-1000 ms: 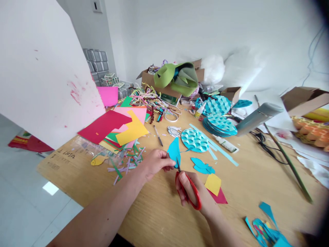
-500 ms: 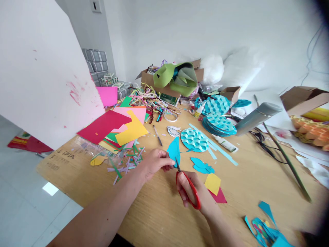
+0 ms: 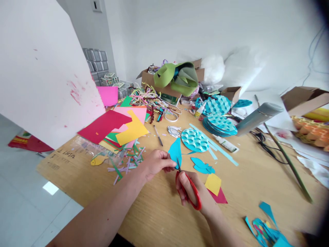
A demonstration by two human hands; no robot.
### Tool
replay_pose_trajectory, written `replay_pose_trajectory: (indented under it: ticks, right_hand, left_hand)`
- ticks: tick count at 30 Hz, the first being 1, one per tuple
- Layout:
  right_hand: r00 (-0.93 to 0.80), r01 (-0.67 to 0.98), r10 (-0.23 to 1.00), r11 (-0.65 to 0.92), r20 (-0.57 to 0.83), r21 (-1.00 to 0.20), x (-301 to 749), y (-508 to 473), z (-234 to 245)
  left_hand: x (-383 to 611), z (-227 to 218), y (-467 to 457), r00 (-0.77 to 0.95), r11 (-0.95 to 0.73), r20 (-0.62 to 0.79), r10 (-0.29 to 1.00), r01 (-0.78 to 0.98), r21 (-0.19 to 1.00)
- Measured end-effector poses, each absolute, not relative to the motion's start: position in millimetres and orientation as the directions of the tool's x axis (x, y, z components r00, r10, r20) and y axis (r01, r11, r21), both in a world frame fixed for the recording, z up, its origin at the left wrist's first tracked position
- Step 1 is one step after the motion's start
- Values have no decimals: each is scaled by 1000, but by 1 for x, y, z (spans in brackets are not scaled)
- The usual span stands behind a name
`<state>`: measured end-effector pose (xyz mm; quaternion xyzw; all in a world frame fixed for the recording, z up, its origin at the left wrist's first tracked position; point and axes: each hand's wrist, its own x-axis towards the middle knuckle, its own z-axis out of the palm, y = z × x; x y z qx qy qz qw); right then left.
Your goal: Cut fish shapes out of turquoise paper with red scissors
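My left hand (image 3: 155, 164) pinches the lower edge of a turquoise paper shape (image 3: 175, 152), holding it upright above the wooden table (image 3: 159, 212). Red-handled scissors (image 3: 190, 188) are gripped in my right hand (image 3: 191, 192), fingers through the loops, and the blade tips meet the paper's bottom edge. A cut turquoise fin-like piece (image 3: 202, 166) lies just to the right. A yellow square (image 3: 213, 183) on a red scrap (image 3: 218, 197) rests by my right wrist.
A scaled turquoise paper disc (image 3: 194, 140), a stack of similar discs (image 3: 219, 123), a glue tube (image 3: 226, 144), a pen (image 3: 158, 135), coloured paper sheets (image 3: 120, 128), paper scraps (image 3: 128, 159), a grey flask (image 3: 257, 118), cardboard boxes (image 3: 169, 80) and a white board (image 3: 38, 72) crowd the table.
The turquoise paper has turned slightly in my left hand and the scissors have shifted a little along its bottom edge. Everything else lies as before.
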<state>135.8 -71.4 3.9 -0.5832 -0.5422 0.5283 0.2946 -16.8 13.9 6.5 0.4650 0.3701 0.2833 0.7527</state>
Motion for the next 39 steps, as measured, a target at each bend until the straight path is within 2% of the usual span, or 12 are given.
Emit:
replay_pose_trajectory:
  ticks: [16,23,30,39]
  right_hand:
    - [-144,307,936,-265,-320,-914,134,-73,14]
    - [-168,230,932,-280,-321,-932,134,-73,14]
    - [-206,185,930,-269,-305,-945,136,-73,10]
    - [-217,207,934,-240,-284,-948,137,-71,8]
  left_hand:
    - [-18,4,15,554,387,-264,790,-116,915]
    - [-18,3,15,544,402,-290,787,-97,910]
    - [-18,5,14,556,463,-314,769,-146,874]
    - [-16,4,13,541,481,-311,781,-204,853]
